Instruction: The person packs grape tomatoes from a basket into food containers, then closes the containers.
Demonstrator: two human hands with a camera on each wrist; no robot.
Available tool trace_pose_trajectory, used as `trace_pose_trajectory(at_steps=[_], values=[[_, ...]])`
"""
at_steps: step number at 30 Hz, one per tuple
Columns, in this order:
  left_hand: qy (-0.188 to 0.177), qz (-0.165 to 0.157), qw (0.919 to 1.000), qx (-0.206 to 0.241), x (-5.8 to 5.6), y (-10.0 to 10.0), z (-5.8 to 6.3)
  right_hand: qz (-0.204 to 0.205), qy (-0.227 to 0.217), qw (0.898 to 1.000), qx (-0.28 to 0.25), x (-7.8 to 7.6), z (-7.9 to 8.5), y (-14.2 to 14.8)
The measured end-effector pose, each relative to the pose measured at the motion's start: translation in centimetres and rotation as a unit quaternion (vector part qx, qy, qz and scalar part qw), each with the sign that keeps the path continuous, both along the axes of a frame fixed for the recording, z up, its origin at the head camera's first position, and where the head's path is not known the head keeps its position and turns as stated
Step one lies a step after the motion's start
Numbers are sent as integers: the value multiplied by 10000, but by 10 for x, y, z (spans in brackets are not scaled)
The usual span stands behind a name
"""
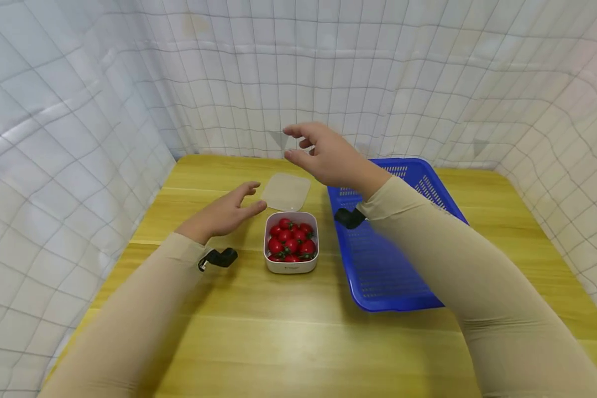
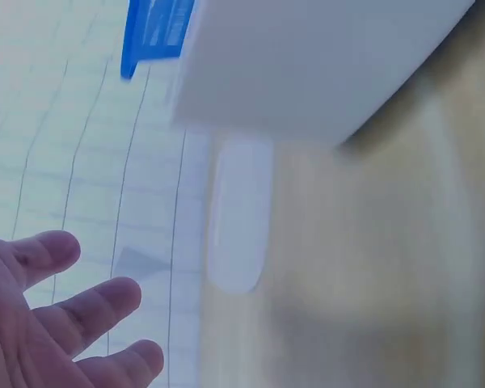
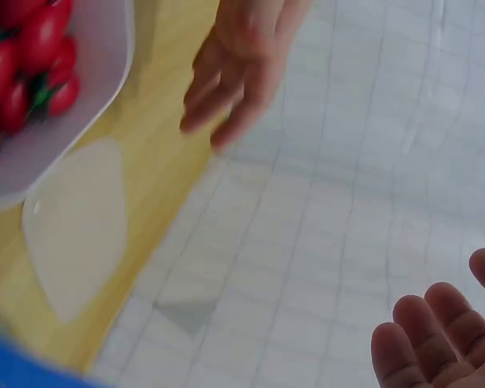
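Observation:
A square white container [image 1: 291,267] full of small red tomatoes [image 1: 291,241] with green stems stands on the wooden table. Just behind it lies a flat translucent lid [image 1: 286,190]. My left hand [image 1: 224,214] hovers at the container's left, holding nothing, its fingers loosely extended toward the lid. Higher up and farther back, my right hand [image 1: 323,153] is raised over the left edge of the blue basket [image 1: 393,265], fingers relaxed and slightly bent with nothing between them. In the right wrist view its fingers [image 3: 420,323] spread apart, palm showing.
The blue perforated basket lies to the right of the container, partly hidden under the right forearm. White grid-patterned curtains [image 1: 298,72] enclose the back and both sides of the wooden table [image 1: 278,348]. Each sleeve carries a black wrist device [image 1: 350,218].

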State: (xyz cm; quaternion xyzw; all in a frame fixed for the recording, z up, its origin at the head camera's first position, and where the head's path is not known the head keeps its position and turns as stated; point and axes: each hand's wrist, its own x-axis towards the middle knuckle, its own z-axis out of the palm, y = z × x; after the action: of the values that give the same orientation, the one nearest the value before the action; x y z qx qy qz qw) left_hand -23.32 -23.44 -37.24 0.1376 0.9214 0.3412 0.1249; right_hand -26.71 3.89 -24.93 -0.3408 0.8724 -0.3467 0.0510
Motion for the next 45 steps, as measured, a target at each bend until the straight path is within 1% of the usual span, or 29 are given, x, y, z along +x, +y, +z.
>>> trace_pose_trajectory(at_steps=[3,5,7,11,15,16,18,21,23,25,28,31,33,38,42,45], values=[[-7,165,9998,-143,-17,-1,3,65,-353,9992,-190,-10,-4,-25],[-48,240,9994,-236,-27,1,3,-6,-610,9976,-333,-18,-9,-38],[-110,307,9991,-285,-34,5,3,-130,-891,9945,-541,-27,-17,-48],[-136,307,9987,-393,-42,16,0,-470,-1498,9848,-747,-46,-35,-58],[-61,259,9982,-546,-47,27,-2,-857,-2133,9700,-792,-67,-55,-54],[-48,247,9980,-588,-48,29,-3,-924,-2258,9667,-769,-71,-60,-51],[-35,216,9974,-690,-50,32,-5,-981,-2368,9652,-515,-78,-68,-45],[-65,155,9962,-857,-52,33,-11,-850,-2310,9692,104,-80,-80,-35],[-118,88,9953,-956,-53,32,-15,-683,-2130,9723,673,-79,-87,-31],[-177,46,9944,-1037,-54,32,-18,-529,-1945,9738,1056,-80,-94,-27],[-225,15,9935,-1116,-54,32,-19,-356,-1628,9738,1546,-81,-99,-24],[-255,38,9932,-1138,-52,33,-19,-220,-1410,9714,1899,-82,-99,-22],[-258,12,9933,-1127,-51,35,-18,-122,-1242,9668,2231,-82,-99,-20],[-290,-132,9935,-1090,-47,39,-21,-46,-1068,9498,2939,-81,-100,-16],[-290,-158,9924,-1183,-45,41,-24,-57,-1090,9442,3107,-79,-101,-15],[-208,-224,9907,-1325,-43,42,-25,2,-1125,9364,3325,-77,-101,-15]])
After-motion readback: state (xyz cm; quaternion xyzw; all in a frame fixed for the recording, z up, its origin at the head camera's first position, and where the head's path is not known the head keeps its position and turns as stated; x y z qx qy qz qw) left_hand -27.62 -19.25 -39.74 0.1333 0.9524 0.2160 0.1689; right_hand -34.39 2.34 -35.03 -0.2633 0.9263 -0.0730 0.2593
